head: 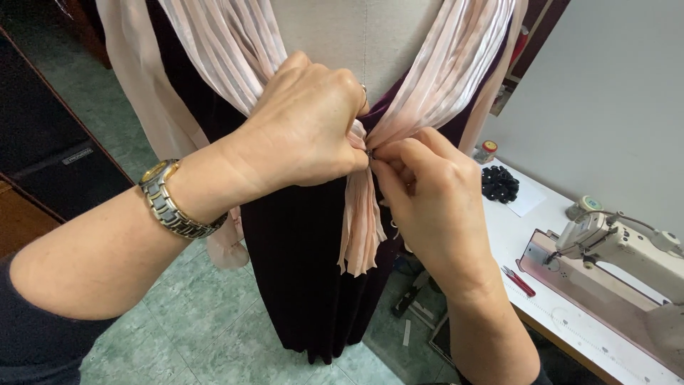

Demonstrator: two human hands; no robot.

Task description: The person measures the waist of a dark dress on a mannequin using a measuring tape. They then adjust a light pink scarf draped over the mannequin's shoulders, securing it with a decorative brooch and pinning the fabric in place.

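A dress form (367, 43) stands under both hands, wearing a dark velvet dress (299, 271) that falls well below them. Two pale pink pleated bands (228, 43) slant down from above and meet at the hands, their loose ends hanging just under the grip. To the right, well apart, a white worktop (563, 314) carries a sewing machine (620, 246), red-handled snips (519, 280) and a small dark beaded piece (499, 183). The left hand (306, 128), forearm angled up from the lower left with a metal wristwatch (171, 201), is fisted around the gathered bands, fingers curled shut. The right hand (431, 192), wrist bent upward, presses thumb and forefinger together on what seems a small pin (370, 153) at the gather, touching the left knuckles.
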